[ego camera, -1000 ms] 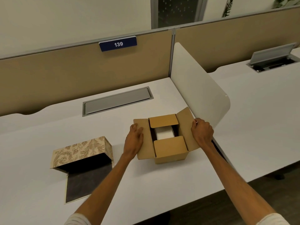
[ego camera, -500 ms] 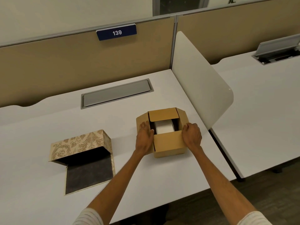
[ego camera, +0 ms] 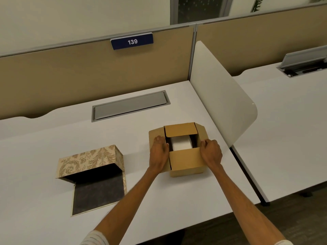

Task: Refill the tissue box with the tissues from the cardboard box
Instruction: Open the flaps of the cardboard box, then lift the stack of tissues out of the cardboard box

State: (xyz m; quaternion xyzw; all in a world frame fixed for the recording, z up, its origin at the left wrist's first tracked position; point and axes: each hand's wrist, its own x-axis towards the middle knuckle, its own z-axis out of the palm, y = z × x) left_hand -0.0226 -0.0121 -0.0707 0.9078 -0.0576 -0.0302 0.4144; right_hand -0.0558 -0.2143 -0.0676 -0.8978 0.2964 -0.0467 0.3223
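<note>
Cardboard box [ego camera: 185, 160] sits on the white tabletop [ego camera: 44, 138], right of centre, near the white curved divider panel [ego camera: 221, 106]; top flaps partly open, far flap [ego camera: 180, 130] tipped inward, near flap [ego camera: 184, 156] folded up toward the camera; white tissues [ego camera: 181, 143] visible inside through the gap, between the two hands; left hand [ego camera: 159, 151] lies flat with fingers extended on the box's left flap, palm down, pressing rather than gripping; right hand [ego camera: 211, 152] curled at the box's right top edge, fingers bent over the right flap, thumb side toward the opening; whether it actually pinches the flap, cannot tell; both forearms come in from the bottom edge, light striped sleeve [ego camera: 93, 238] at the left wrist end; tissue box [ego camera: 90, 160] with beige floral damask pattern lies well left of the cardboard box, apart from both hands, opened, dark interior showing, its dark-lined lid panel [ego camera: 99, 195] flat on the tabletop toward the camera; readable writing: blue plate [ego camera: 131, 41] on the tan partition [ego camera: 62, 75] reads "139" in white; no print legible on the cardboard box or tissue box; grey cable-tray cover [ego camera: 130, 105] set flush in the tabletop behind the boxes.
</note>
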